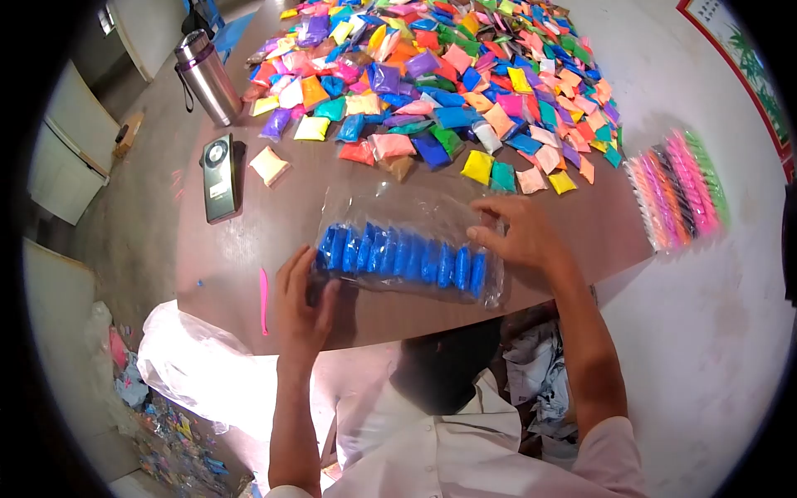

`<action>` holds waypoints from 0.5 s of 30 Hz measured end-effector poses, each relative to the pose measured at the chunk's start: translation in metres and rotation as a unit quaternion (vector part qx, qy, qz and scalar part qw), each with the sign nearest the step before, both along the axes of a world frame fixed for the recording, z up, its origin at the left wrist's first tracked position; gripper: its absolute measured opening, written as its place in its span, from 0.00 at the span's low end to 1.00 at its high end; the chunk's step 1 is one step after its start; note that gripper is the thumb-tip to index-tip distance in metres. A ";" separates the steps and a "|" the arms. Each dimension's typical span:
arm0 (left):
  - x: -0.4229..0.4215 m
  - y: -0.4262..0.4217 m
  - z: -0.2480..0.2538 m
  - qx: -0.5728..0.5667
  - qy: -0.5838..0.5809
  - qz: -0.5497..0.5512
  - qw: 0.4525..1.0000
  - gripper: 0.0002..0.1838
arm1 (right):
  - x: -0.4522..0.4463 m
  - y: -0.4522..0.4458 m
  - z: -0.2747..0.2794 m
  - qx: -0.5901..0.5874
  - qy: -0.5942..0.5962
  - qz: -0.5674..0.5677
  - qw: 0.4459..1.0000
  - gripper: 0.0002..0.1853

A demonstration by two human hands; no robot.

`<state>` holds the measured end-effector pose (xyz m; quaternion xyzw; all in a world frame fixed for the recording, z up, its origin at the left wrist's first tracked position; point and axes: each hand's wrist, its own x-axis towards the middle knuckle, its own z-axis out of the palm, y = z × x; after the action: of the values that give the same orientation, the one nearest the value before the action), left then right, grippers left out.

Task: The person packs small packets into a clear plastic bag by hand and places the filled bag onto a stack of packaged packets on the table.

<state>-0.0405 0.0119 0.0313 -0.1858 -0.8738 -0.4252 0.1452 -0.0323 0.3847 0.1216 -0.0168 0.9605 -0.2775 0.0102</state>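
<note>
A clear plastic bag [357,207] lies near the table's front edge, with a row of several small blue packets [404,256] standing side by side inside it. At the bag's left end, my left hand [305,290] has its fingers curved around the corner, thumb apart from the fingers. My right hand [516,232] pinches the upper right edge of the bag between thumb and fingers.
Many colourful packets [423,83] are heaped across the table's far side. A steel flask [207,83], a dark device [221,178] and a pink stick [264,300] are at the left. Bundled coloured twisted sticks [677,191] lie at the right.
</note>
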 end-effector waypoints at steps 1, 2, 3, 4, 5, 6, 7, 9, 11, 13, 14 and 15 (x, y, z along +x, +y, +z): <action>-0.002 -0.002 -0.002 0.001 -0.004 0.002 1.000 0.31 | 0.003 -0.002 0.003 0.010 -0.033 0.002 0.999 0.28; -0.003 -0.003 -0.004 0.026 -0.025 0.016 0.999 0.28 | 0.007 -0.004 0.005 0.019 -0.066 0.003 0.998 0.26; -0.005 -0.004 -0.005 0.050 -0.045 0.031 0.997 0.25 | 0.011 -0.005 0.004 0.018 -0.070 0.005 0.997 0.26; -0.005 -0.001 0.000 0.042 -0.039 0.041 0.998 0.21 | 0.016 -0.007 0.002 0.055 -0.029 0.024 0.998 0.24; -0.008 -0.001 -0.001 0.041 -0.042 0.042 0.997 0.21 | 0.018 -0.007 0.001 0.091 0.013 0.042 0.995 0.22; -0.010 0.000 -0.002 0.021 -0.008 0.036 0.999 0.21 | 0.018 -0.007 0.003 0.090 0.009 0.043 0.995 0.22; -0.012 0.001 -0.003 0.002 0.027 0.030 0.999 0.20 | 0.017 -0.007 0.007 0.089 0.057 0.064 0.992 0.19; -0.012 0.004 -0.001 0.004 0.006 0.041 0.999 0.20 | 0.013 -0.005 0.008 0.088 0.105 0.085 0.987 0.18; -0.013 0.006 -0.002 0.006 -0.013 0.054 0.998 0.19 | 0.004 -0.003 0.008 -0.036 0.028 0.075 0.996 0.18; -0.014 0.005 -0.004 0.006 -0.010 0.055 0.998 0.18 | -0.003 -0.004 0.015 -0.072 -0.040 0.088 0.993 0.19; -0.014 0.006 -0.004 0.006 -0.012 0.058 0.998 0.18 | -0.007 -0.005 0.020 -0.106 -0.107 0.100 0.983 0.21; -0.014 0.006 -0.002 0.005 -0.019 0.058 0.998 0.18 | -0.012 -0.006 0.025 -0.107 -0.110 0.103 0.983 0.21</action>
<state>-0.0548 0.0175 0.0297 -0.1256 -0.8835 -0.4240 0.1543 -0.0440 0.3788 0.1461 -0.0865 0.9113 -0.3766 0.1423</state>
